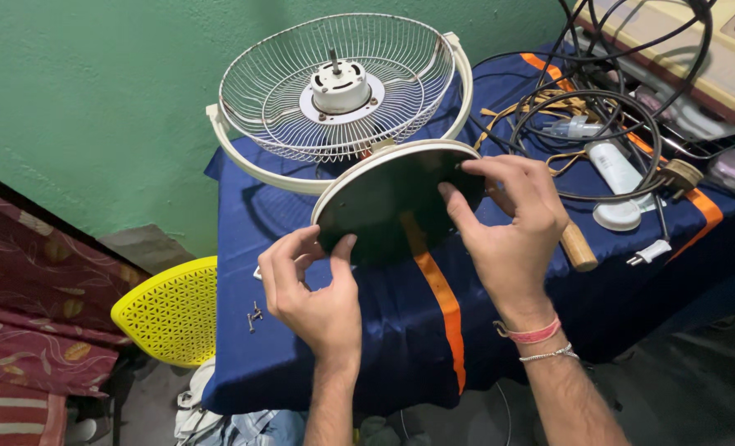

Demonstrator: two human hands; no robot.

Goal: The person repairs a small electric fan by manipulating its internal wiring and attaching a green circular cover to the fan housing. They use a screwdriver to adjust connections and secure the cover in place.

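Currently we're on the fan's round base (384,198), tipped up so its dark underside faces us. It sits at the middle of the blue cloth with the orange stripe (433,281), right below the wire guard (301,91) and the exposed motor hub (340,85).

Left hand (318,289): fingers curled, thumb pressed against the lower left rim of the base, steadying it, not wrapped around. Right hand (508,223): fingers spread over the right edge, thumb and fingertips pinching the rim near the top.

We read this as the base-handling step: plate held on edge, being turned or checked. A few loose screws (254,316) lie on the cloth at left, near the yellow plastic chair (169,310). A wooden tool handle (578,246) pokes out behind the right hand; we can't see its tip.

Next move likely calls for one hand keeping the plate from tipping while the other frees up for screws or tool. Cables (599,107) and a white plug (648,252) crowd the right side, so clearance there is tight.
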